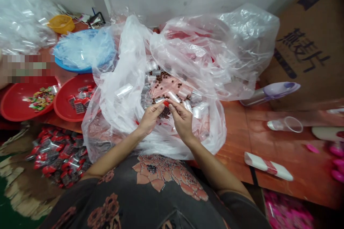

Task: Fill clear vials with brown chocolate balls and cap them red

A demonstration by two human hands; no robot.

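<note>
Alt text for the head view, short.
The left hand and right hand pinch a small red item above a clear plastic bag holding clear vials and brown beads. Red basins and a heap of red-and-clear packets lie to the left.

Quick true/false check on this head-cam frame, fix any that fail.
1. The left hand and right hand are above a clear plastic bag. True.
2. The blue basin holds brown beads. False: it holds clear plastic film; the beads lie in the bag.
3. Small clear plastic tubes lie in the bag with the beads. True.
4. The cardboard box stands left of the hands. False: it stands to their right in this view.
5. A clear plastic cup lies on its side on the orange tabletop. True.
</note>
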